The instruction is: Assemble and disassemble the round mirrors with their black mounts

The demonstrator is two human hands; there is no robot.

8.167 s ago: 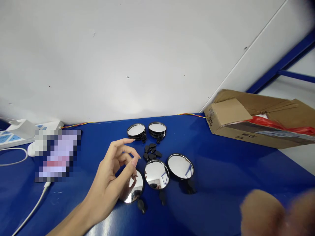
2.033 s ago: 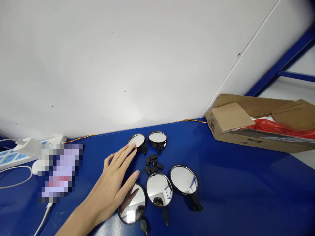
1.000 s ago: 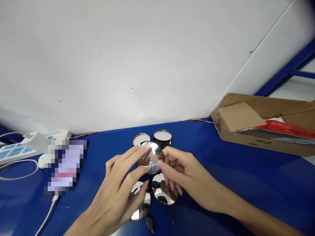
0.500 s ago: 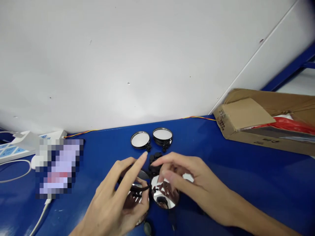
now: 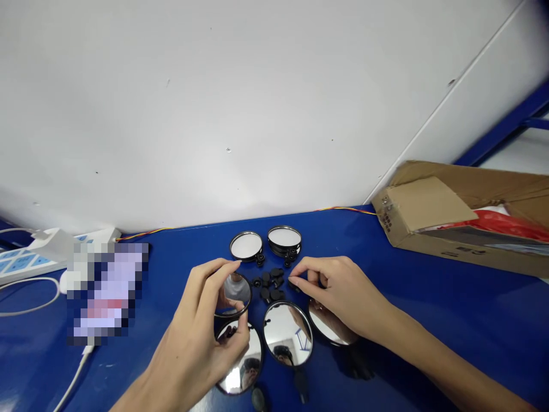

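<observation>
My left hand (image 5: 201,332) grips a round black-rimmed mirror (image 5: 235,293) by its edge, tilted above another round mirror (image 5: 242,366). Thumb and forefinger of my right hand (image 5: 338,289) pinch a small black part (image 5: 294,284) at the right side of a cluster of small black parts (image 5: 271,278). A middle mirror (image 5: 288,333) lies face up between my hands. Under my right hand is one more mirror (image 5: 328,323), partly covered by it. Two black stems or handles (image 5: 301,384) point toward the front.
Farther back lie a round mirror (image 5: 246,246) and a small stack of mirrors (image 5: 285,236), with black joints. A pixelated phone (image 5: 109,292) and a white power strip (image 5: 26,257) are at left. An open cardboard box (image 5: 429,206) stands at right against the wall.
My right hand has moved off the middle mirror and now pinches a small black part. My left hand's mirror has turned to show more of its face. The view has shifted slightly.
</observation>
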